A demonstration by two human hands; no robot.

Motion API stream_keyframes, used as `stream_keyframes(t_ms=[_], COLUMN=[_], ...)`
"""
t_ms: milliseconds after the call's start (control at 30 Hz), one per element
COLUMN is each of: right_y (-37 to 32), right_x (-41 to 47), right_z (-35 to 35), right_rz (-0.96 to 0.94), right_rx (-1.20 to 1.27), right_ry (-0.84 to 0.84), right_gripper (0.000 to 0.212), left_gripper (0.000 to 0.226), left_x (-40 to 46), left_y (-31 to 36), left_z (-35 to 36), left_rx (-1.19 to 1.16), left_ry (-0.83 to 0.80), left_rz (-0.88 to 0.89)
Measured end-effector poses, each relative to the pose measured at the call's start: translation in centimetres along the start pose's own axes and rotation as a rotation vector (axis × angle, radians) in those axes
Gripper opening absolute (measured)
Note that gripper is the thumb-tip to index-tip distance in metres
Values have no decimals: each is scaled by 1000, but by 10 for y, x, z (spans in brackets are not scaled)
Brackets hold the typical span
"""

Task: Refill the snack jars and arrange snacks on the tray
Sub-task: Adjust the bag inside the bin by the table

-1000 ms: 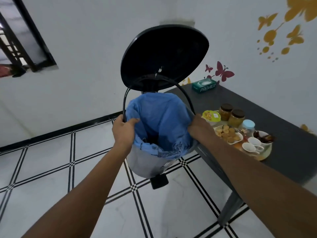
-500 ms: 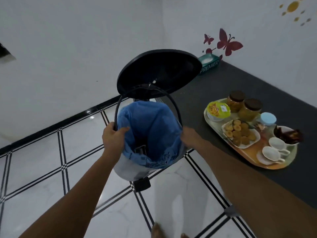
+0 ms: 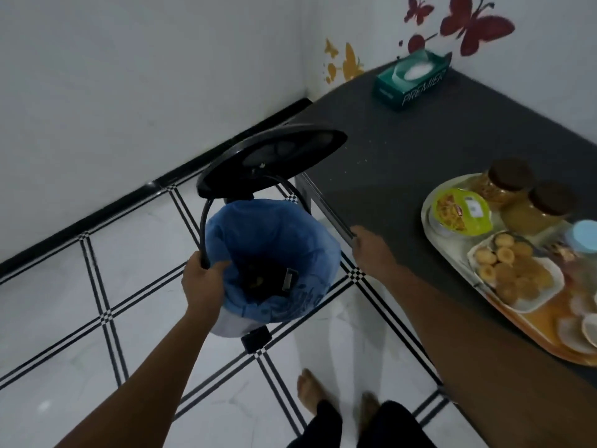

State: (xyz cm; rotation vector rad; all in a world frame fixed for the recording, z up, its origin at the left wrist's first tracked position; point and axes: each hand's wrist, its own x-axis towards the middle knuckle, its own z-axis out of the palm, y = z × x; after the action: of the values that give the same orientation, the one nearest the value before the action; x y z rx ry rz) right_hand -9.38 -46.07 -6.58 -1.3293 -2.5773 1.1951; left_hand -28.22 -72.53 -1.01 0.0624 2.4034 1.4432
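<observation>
Right now your biggest risk is the pedal bin point(image 3: 274, 276), which stands on the floor just beside the near corner of the dark surface point(image 3: 420, 150). Your left hand point(image 3: 203, 282) grips its rim and blue liner point(image 3: 268, 234), thumb hooked inside, near the foot of the wire handle point(image 3: 204, 227). If you tug that rim sideways, I judge the bin could tip or the liner could pull off the edge, and the raised lid point(image 3: 271, 156) could swing down onto your fingers. Your right hand point(image 3: 371, 250) is off the bin, at the edge of the surface; I cannot tell whether its fingers curl round that edge or merely rest there.

Inside the bin, the liner holds something dark with a small pale scrap; what it is cannot be made out.

To the right of the bin, well apart on the surface, sits the tray point(image 3: 429, 218). It carries two brown-lidded snack jars point(image 3: 523, 195) with yellowish contents, a sealed yellow-green cup point(image 3: 460, 210), a blue-lidded jar point(image 3: 586, 234), and a white dish point(image 3: 513, 273) piled with round biscuits. Swing your right arm carelessly back toward the tray and you could knock those jars.

Beyond the bin, at the far end of the surface, lies a green tissue box point(image 3: 412, 80).
</observation>
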Motion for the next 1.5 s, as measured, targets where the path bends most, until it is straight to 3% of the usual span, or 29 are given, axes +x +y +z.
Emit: stream_keyframes(t_ms=[167,333,667,833,1000,1133,1300,1500], right_y=[8,26,61,43,21,13,18,47], right_x=[34,79,163,148,113,84,56,20], right_z=[0,0,1,21,61,95,94,52], right_rz=[-59,-133,-147,-230,-454,-573,-531,-546], right_rx=[-16,-235,-500,-595,-700,-578,-429,-464], right_ry=[100,228,220,169,-7,-231,-113,83], right_gripper=[39,45,67,67,69,66,55,49], left_gripper=[12,13,14,19,18,21,23,19], left_x=[18,31,43,30,20,16,3,-31], left_y=[-25,-49,-67,-64,-64,-63,-73,-83], left_z=[25,66,144,164,165,161,149,137], left_rx=[19,69,-139,-146,-150,-158,-148,-94], left_ry=[45,84,213,212,193,184,156,123], left_rz=[-56,-91,-255,-304,-312,-280,-262,-225])
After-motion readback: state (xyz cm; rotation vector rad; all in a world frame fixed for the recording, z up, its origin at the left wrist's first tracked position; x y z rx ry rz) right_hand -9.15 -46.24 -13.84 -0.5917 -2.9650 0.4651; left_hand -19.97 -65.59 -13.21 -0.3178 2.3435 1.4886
